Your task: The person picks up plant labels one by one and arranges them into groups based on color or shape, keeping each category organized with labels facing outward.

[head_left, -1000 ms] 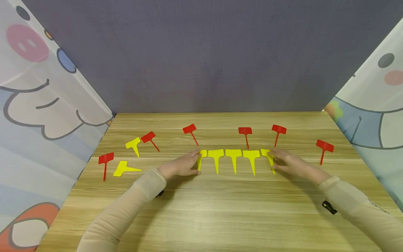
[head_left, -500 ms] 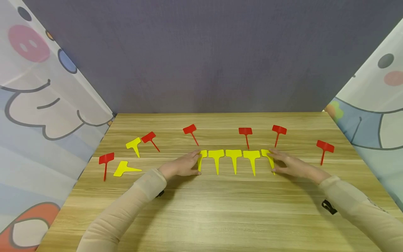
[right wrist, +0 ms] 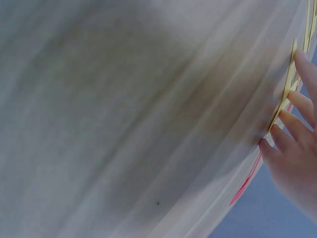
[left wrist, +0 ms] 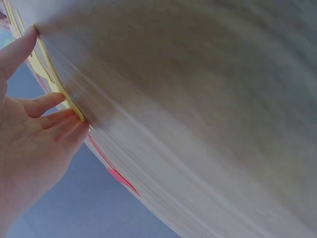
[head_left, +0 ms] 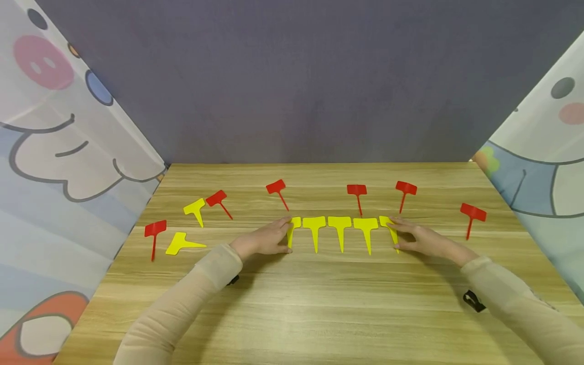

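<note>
- Yellow labels, five, lie in line across the bench.
- Left hand and right hand touch the end ones, each grip spread, pinching nothing.
- Nothing visibly shifted this past second; their line stays even.

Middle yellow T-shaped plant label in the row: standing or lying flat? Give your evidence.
Lying flat: the yellow plant label shows its whole face and stem against the wooden tabletop.

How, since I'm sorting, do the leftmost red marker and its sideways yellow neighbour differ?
The red marker has a thin stem, the yellow marker a tapering one. In the head view, the red marker's stem points down, the yellow marker's right. Both lie on the table.
</note>
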`<state>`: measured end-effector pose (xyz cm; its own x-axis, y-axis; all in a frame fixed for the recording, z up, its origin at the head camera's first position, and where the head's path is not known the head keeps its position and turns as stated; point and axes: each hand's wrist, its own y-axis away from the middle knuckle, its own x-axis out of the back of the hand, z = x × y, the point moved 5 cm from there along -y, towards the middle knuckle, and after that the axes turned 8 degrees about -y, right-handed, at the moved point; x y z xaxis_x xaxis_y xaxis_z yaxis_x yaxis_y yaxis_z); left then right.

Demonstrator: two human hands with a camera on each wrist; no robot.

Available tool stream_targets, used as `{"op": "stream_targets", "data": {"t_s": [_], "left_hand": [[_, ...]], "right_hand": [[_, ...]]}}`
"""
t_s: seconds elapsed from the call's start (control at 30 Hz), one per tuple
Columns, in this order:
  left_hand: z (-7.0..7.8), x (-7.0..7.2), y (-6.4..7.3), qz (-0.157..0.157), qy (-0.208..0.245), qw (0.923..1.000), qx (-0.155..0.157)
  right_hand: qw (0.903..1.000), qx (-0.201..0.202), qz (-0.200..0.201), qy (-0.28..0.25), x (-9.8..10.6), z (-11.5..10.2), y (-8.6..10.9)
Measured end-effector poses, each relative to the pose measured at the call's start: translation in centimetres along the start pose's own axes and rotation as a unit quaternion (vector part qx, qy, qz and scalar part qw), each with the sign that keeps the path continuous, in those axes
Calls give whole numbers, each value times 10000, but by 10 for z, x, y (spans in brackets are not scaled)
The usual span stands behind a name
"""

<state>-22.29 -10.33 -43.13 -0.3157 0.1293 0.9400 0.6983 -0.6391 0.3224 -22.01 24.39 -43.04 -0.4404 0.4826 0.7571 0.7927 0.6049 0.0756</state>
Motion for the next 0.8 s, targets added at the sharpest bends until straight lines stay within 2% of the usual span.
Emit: {"op": "stream_targets", "data": {"t_s": [0.43, 0.7, 0.8], "left_hand": [[2, 3, -1, 34, -71, 9999, 89], [1, 4, -3, 330, -312, 9989, 79], [0, 6, -2, 584, -204, 9981, 27]], "right_hand": [[10000, -6, 53, 3, 0, 3, 0], [10000, 24, 82, 0, 0, 2, -1], [10000, 26, 68, -17, 0, 2, -1]]}}
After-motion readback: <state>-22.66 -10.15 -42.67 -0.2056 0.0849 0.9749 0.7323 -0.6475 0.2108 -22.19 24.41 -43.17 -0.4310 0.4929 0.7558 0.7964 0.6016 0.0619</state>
